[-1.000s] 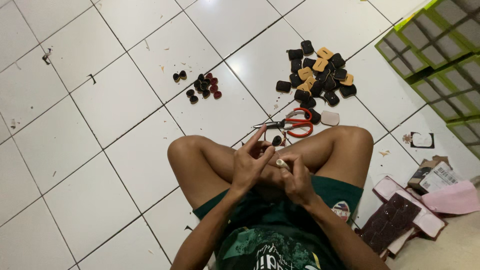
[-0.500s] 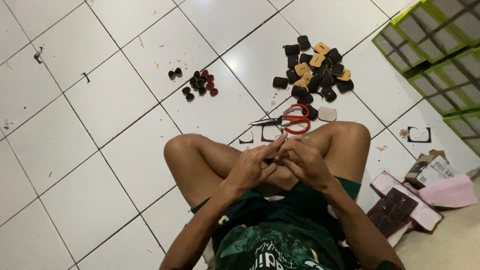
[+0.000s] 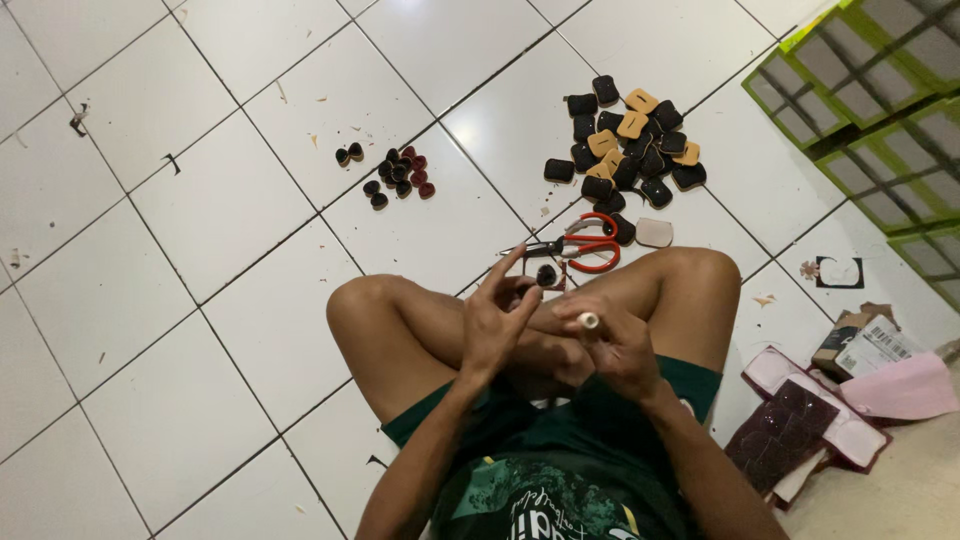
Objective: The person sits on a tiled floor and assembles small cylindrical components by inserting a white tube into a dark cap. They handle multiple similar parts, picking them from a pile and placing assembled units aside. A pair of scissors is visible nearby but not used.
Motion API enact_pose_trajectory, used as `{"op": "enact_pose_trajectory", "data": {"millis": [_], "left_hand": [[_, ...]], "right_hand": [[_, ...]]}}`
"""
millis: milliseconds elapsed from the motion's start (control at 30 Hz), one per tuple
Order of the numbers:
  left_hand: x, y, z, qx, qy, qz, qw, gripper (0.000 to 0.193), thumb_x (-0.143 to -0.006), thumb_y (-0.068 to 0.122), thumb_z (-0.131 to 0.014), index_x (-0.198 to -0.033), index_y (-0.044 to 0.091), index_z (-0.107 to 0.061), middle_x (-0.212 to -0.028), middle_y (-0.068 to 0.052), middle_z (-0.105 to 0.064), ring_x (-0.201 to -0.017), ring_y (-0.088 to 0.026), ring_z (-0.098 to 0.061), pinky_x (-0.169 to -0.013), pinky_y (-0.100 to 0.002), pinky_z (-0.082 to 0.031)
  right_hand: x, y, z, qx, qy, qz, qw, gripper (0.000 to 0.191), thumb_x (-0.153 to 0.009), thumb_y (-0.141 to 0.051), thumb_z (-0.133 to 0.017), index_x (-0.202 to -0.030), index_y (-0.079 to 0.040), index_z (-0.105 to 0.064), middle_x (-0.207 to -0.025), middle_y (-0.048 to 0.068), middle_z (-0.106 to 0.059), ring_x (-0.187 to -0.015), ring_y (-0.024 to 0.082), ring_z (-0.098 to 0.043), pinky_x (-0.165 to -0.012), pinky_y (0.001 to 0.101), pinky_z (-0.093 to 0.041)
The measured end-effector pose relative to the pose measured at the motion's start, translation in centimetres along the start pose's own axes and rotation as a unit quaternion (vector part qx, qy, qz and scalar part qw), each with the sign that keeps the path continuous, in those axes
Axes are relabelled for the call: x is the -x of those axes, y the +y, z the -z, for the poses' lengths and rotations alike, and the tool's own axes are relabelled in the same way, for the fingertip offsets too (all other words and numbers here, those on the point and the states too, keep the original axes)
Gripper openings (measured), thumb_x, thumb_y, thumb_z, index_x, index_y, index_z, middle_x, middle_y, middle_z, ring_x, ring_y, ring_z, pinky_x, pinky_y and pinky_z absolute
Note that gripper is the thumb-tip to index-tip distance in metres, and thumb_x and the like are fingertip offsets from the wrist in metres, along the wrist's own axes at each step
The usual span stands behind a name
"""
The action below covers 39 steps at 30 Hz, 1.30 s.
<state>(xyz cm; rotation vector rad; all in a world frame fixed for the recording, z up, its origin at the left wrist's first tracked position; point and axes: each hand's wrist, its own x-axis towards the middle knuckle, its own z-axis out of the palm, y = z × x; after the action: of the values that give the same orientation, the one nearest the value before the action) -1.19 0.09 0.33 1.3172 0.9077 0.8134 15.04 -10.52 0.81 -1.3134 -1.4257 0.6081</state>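
Carefully: my left hand [image 3: 497,325] pinches a dark piece [image 3: 546,275], right hand [image 3: 612,345] grips a tube [image 3: 588,321]; glue could smear fingers.

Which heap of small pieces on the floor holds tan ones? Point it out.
The larger heap just beyond the red-handled scissors: black pieces mixed with tan. The smaller cluster to its left is only dark and reddish.

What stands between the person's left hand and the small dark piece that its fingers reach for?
Nothing visible does. The left hand has its fingertips right at the small dark piece, above the crossed legs. The right hand holds a small white-tipped tube off to the side. The red scissors lie beyond, on the floor.
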Motion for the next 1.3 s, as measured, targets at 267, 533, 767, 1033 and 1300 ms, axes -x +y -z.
{"op": "enact_pose_trajectory", "data": {"millis": [267, 533, 767, 1033, 1300], "left_hand": [[0.0, -0.4, -0.9, -0.009, 0.116, -0.135, 0.984, 0.026, -0.093, -0.001, -0.073, -0.115, 0.0, -0.059, -0.103, -0.01, -0.076, -0.096, -0.015, -0.076, -0.087, -0.029, -0.065], [1.1, 0.2, -2.1, -0.05, 0.122, -0.173, 0.976, 0.028, -0.092, 0.0, -0.076, -0.112, 0.001, -0.057, -0.103, -0.01, -0.077, -0.093, -0.016, -0.077, -0.084, -0.03, -0.065], [1.0, 1.8, -1.4, -0.134, 0.11, -0.224, 0.959, 0.032, -0.091, 0.001, -0.076, -0.117, 0.001, -0.058, -0.104, -0.014, -0.075, -0.096, -0.023, -0.077, -0.084, -0.032, -0.063], [0.6, -1.6, -1.1, -0.093, 0.091, -0.165, 0.978, 0.028, -0.091, 0.001, -0.075, -0.115, -0.001, -0.061, -0.102, -0.011, -0.075, -0.096, -0.02, -0.077, -0.088, -0.031, -0.064], [-2.1, -3.1, 1.2, 0.116, 0.149, 0.027, 0.982, 0.048, -0.091, 0.002, -0.075, -0.136, -0.003, -0.061, -0.114, -0.012, -0.067, -0.102, -0.017, -0.068, -0.088, -0.026, -0.058]], "right_hand": [[3.4, 4.5, -1.1, -0.37, -0.091, -0.239, 0.893, 0.025, -0.107, -0.02, -0.056, -0.123, -0.004, -0.069, -0.089, 0.001, -0.064, -0.084, 0.009, -0.059, -0.08, 0.026, -0.049], [-1.3, 3.8, -0.5, -0.408, 0.152, -0.113, 0.893, 0.03, -0.106, -0.027, -0.054, -0.129, -0.01, -0.065, -0.134, 0.002, -0.065, -0.121, 0.014, -0.066, -0.102, 0.0388, -0.058], [-1.8, 3.1, -2.1, -0.108, 0.005, -0.205, 0.973, 0.034, -0.102, -0.01, -0.065, -0.134, -0.001, -0.068, -0.081, -0.003, -0.062, -0.069, 0.004, -0.051, -0.059, 0.0221, -0.043], [-1.8, 2.9, -2.5, 0.156, 0.027, -0.155, 0.975, 0.015, -0.089, -0.004, -0.069, -0.099, 0.0, -0.079, -0.059, 0.015, -0.059, -0.048, 0.015, -0.054, -0.049, 0.0332, -0.042], [-3.9, 2.4, -2.9, -0.093, 0.033, -0.176, 0.979, 0.025, -0.098, -0.008, -0.069, -0.122, -0.002, -0.071, -0.091, 0.007, -0.069, -0.081, 0.009, -0.063, -0.069, 0.0259, -0.052]]}}
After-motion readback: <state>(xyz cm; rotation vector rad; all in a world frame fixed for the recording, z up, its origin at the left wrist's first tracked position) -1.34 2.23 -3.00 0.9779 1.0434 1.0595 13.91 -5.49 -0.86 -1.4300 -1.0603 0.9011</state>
